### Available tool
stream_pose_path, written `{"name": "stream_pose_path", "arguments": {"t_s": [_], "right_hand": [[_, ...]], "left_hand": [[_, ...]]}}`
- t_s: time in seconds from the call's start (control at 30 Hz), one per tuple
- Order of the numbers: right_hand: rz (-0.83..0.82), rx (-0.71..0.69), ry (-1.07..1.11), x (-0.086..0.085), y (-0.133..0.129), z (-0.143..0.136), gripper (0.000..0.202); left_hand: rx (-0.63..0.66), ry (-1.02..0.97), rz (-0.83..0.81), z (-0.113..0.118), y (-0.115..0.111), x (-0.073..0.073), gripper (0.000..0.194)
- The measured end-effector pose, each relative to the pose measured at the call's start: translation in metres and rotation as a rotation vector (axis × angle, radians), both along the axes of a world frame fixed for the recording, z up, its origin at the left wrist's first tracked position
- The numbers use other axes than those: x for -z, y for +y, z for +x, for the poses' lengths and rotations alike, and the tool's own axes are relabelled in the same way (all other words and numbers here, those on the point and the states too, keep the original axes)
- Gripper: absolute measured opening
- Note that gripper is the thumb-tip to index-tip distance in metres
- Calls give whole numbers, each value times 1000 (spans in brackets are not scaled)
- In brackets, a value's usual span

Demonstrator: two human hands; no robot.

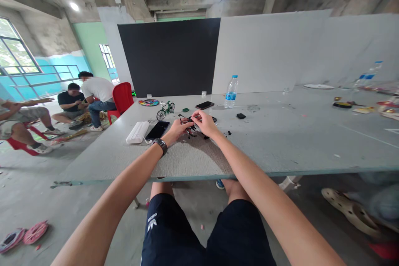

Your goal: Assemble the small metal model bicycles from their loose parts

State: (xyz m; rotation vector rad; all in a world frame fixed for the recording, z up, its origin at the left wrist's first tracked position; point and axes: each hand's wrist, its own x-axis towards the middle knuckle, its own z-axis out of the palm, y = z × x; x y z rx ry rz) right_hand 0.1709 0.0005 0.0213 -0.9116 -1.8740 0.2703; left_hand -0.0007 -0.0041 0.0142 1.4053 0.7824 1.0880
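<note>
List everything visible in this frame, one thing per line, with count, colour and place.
table: 1, grey, across the middle
small black model: 1, black, on the table between both hands
toy bicycle: 1, green, standing behind the hands
phone: 1, black, flat beside the left hand
second phone: 1, black, farther back
white case: 1, white, left of the near phone
bottle: 1, clear with blue cap, far edge
colour disc: 1, multicoloured, far left of table
red chair: 1, red, beyond the table's left end
people: 3, seated on the left
watch: 1, dark, on the left wrist
left hand: 1, on the model
right hand: 1, on the model
</note>
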Motion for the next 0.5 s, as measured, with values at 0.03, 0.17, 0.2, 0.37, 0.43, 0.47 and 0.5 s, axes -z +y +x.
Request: {"name": "stream_pose_path", "arguments": {"t_s": [0.03, 0.17, 0.2, 0.37, 0.43, 0.47, 0.5], "right_hand": [[-4, -3, 3, 0, 0, 0, 11], [-8, -7, 21, -2, -2, -1, 12], [-8, -4, 22, -2, -2, -1, 12], [-8, 14, 20, -5, -4, -1, 13], [-6, 15, 18, -5, -5, -1, 13], [-6, 16, 16, -6, -5, -1, 12], [-5, 19, 14, -6, -5, -1, 12]], "left_hand": [[0, -5, -3, 0, 0, 0, 28], [24, -43, -14, 1, -1, 0, 28], [30, -56, -16, 1, -1, 0, 28], [44, -108, -31, 2, 0, 1, 26], [48, -119, -28, 2, 1, 2, 27], [53, -124, -25, 2, 2, 3, 27], [59, -130, -23, 2, 2, 3, 28]]}}
